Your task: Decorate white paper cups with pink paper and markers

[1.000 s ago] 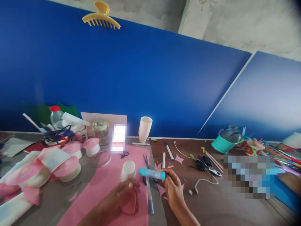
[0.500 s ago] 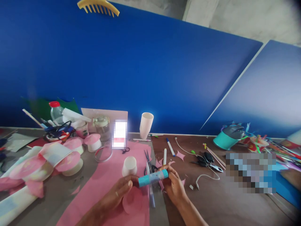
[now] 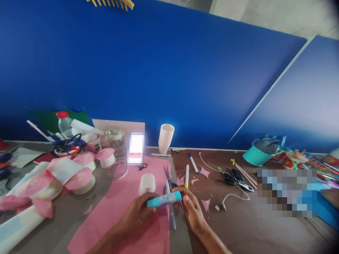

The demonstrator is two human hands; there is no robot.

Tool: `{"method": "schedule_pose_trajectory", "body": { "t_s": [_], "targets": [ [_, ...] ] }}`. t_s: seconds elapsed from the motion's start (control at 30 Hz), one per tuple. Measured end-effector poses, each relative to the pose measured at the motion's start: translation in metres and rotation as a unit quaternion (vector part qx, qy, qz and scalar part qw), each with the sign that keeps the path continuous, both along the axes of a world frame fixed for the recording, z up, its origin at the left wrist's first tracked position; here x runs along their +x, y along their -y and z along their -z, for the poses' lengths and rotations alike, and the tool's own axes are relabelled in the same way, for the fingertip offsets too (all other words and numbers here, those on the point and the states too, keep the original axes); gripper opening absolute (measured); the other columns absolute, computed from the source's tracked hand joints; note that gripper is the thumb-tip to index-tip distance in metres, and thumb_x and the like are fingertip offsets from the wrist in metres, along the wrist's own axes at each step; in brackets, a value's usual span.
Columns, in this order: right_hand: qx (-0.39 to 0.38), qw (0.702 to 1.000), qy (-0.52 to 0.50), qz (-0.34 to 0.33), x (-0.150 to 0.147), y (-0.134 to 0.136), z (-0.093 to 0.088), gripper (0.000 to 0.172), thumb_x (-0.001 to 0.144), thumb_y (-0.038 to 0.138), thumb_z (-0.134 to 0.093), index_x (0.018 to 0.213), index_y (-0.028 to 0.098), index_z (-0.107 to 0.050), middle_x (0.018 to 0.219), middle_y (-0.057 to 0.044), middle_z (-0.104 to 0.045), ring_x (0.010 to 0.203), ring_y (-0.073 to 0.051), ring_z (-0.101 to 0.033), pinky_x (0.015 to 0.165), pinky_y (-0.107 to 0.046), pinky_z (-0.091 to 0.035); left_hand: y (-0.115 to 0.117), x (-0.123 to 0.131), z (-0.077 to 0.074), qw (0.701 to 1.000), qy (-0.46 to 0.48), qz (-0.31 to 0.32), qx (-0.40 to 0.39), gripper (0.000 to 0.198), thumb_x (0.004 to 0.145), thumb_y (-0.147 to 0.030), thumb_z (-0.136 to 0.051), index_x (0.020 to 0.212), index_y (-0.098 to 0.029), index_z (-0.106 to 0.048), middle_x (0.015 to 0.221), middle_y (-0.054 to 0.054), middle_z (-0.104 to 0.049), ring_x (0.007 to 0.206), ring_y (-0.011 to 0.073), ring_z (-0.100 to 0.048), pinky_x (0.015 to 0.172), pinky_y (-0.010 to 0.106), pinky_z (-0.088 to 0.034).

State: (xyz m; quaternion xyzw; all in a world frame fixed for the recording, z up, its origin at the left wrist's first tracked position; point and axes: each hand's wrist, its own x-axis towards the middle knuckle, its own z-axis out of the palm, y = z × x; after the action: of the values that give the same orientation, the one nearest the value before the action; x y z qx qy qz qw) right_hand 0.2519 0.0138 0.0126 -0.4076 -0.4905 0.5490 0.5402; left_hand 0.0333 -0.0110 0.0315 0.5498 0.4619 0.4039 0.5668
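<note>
A light-blue glue stick (image 3: pixel 164 200) with a printed label lies level across the space between my hands. My left hand (image 3: pixel 137 213) is closed on its left end. Beside the other end, my right hand (image 3: pixel 194 211) has thumb and fingers apart, the fingertips close to the tube; whether they touch it I cannot tell. Just beyond the left fingers an upturned white paper cup (image 3: pixel 147 183) stands on the pink paper (image 3: pixel 97 218). Scissors (image 3: pixel 169 178) and a clear-capped pen (image 3: pixel 172 215) lie behind and below the glue stick.
Pink-topped cups (image 3: pixel 106 157) and paper rolls crowd the left. A lit phone (image 3: pixel 136 148) and a cup stack (image 3: pixel 166 138) stand near the blue partition (image 3: pixel 159 70). Markers (image 3: pixel 187 175), pink scraps, keys (image 3: pixel 233 178) and a cable lie rightward. Another person's hand (image 3: pixel 329 194) shows far right.
The glue stick has shifted slightly left with my left hand. My right fingers, earlier around its right end, have loosened and spread. The view has tilted slightly downward.
</note>
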Motion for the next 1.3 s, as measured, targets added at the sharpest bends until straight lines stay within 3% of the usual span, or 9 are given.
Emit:
{"method": "schedule_pose_trajectory", "body": {
  "t_s": [0.17, 0.33, 0.53, 0.73, 1.0, 1.1, 1.17, 1.23, 1.3],
  "targets": [
    [0.008, 0.998, 0.066, -0.018, -0.006, 0.004, -0.001, 0.056, 0.078, 0.072, -0.071, 0.09, 0.018, -0.073, 0.061, 0.002, -0.056, 0.052, -0.012, -0.048, 0.05, -0.024, -0.041, -0.001, -0.002, 0.006, 0.992, -0.087, 0.015, 0.085, 0.03, 0.084, -0.037, -0.068, 0.106, -0.018, -0.073, 0.094, 0.007, -0.075, 0.084, 0.0269, -0.064, 0.077, 0.033, -0.049],
    [0.003, 0.998, 0.058, -0.038, -0.01, 0.004, -0.004, 0.055, 0.079, 0.071, -0.07, 0.087, 0.017, -0.071, 0.056, 0.003, -0.053, 0.048, -0.011, -0.047, 0.048, -0.023, -0.04, 0.0, -0.002, 0.009, 0.984, -0.138, 0.007, 0.109, 0.022, 0.082, -0.026, -0.067, 0.101, -0.019, -0.075, 0.091, 0.007, -0.076, 0.081, 0.0271, -0.065, 0.075, 0.033, -0.049],
    [0.018, 0.998, 0.046, -0.038, -0.009, 0.005, -0.012, 0.053, 0.08, 0.07, -0.07, 0.084, 0.018, -0.07, 0.056, 0.002, -0.055, 0.05, -0.012, -0.049, 0.048, -0.024, -0.041, 0.001, -0.003, 0.0, 0.98, -0.154, 0.009, 0.125, 0.027, 0.09, -0.038, -0.062, 0.104, -0.019, -0.074, 0.095, 0.01, -0.075, 0.083, 0.0283, -0.067, 0.078, 0.035, -0.051],
    [0.03, 0.996, 0.07, -0.041, -0.004, 0.003, -0.009, 0.053, 0.081, 0.071, -0.068, 0.085, 0.018, -0.072, 0.058, 0.002, -0.054, 0.052, -0.012, -0.045, 0.05, -0.024, -0.037, 0.001, -0.008, 0.0, 0.981, -0.145, -0.008, 0.13, 0.028, 0.092, -0.043, -0.063, 0.105, -0.022, -0.077, 0.104, 0.012, -0.074, 0.095, 0.0329, -0.066, 0.089, 0.039, -0.05],
    [0.05, 0.992, 0.106, -0.047, -0.003, 0.008, -0.003, 0.052, 0.085, 0.068, -0.065, 0.089, 0.018, -0.074, 0.063, 0.001, -0.054, 0.055, -0.012, -0.043, 0.053, -0.025, -0.034, 0.004, -0.009, 0.012, 0.977, -0.147, -0.012, 0.156, 0.028, 0.093, -0.044, -0.063, 0.106, -0.025, -0.078, 0.111, 0.012, -0.076, 0.114, 0.0373, -0.062, 0.112, 0.043, -0.038],
    [0.048, 0.997, 0.063, 0.025, 0.009, -0.001, -0.005, 0.045, 0.08, 0.063, -0.074, 0.09, 0.02, -0.074, 0.065, 0.001, -0.058, 0.056, -0.013, -0.046, 0.054, -0.025, -0.038, -0.004, -0.017, 0.011, 0.981, -0.132, -0.075, 0.124, 0.033, 0.095, -0.049, -0.058, 0.101, -0.022, -0.076, 0.093, 0.009, -0.075, 0.09, 0.0305, -0.067, 0.091, 0.039, -0.05],
    [0.05, 0.989, -0.014, 0.138, 0.025, -0.015, -0.009, 0.044, 0.077, 0.064, -0.077, 0.09, 0.023, -0.073, 0.063, 0.002, -0.057, 0.058, -0.014, -0.047, 0.056, -0.026, -0.041, -0.013, -0.028, 0.009, 0.98, -0.105, -0.151, 0.079, 0.039, 0.094, -0.055, -0.055, 0.093, -0.021, -0.073, 0.071, 0.004, -0.067, 0.068, 0.0234, -0.061, 0.067, 0.033, -0.049],
    [0.059, 0.976, -0.082, 0.191, 0.041, -0.028, -0.013, 0.042, 0.075, 0.061, -0.079, 0.091, 0.023, -0.073, 0.07, 0.001, -0.062, 0.062, -0.015, -0.051, 0.063, -0.029, -0.046, -0.021, -0.038, 0.007, 0.972, -0.067, -0.207, 0.089, 0.04, 0.088, -0.06, -0.063, 0.088, -0.02, -0.071, 0.068, 0.002, -0.064, 0.069, 0.0214, -0.059, 0.067, 0.03, -0.048],
    [0.054, 0.975, -0.111, 0.184, 0.049, -0.036, -0.014, 0.038, 0.074, 0.056, -0.081, 0.09, 0.022, -0.073, 0.072, -0.001, -0.063, 0.063, -0.016, -0.054, 0.065, -0.031, -0.048, -0.025, -0.042, 0.007, 0.972, -0.035, -0.216, 0.082, 0.041, 0.084, -0.061, -0.068, 0.091, -0.021, -0.071, 0.068, 0.001, -0.063, 0.072, 0.0209, -0.058, 0.068, 0.029, -0.048]
  ]
}}
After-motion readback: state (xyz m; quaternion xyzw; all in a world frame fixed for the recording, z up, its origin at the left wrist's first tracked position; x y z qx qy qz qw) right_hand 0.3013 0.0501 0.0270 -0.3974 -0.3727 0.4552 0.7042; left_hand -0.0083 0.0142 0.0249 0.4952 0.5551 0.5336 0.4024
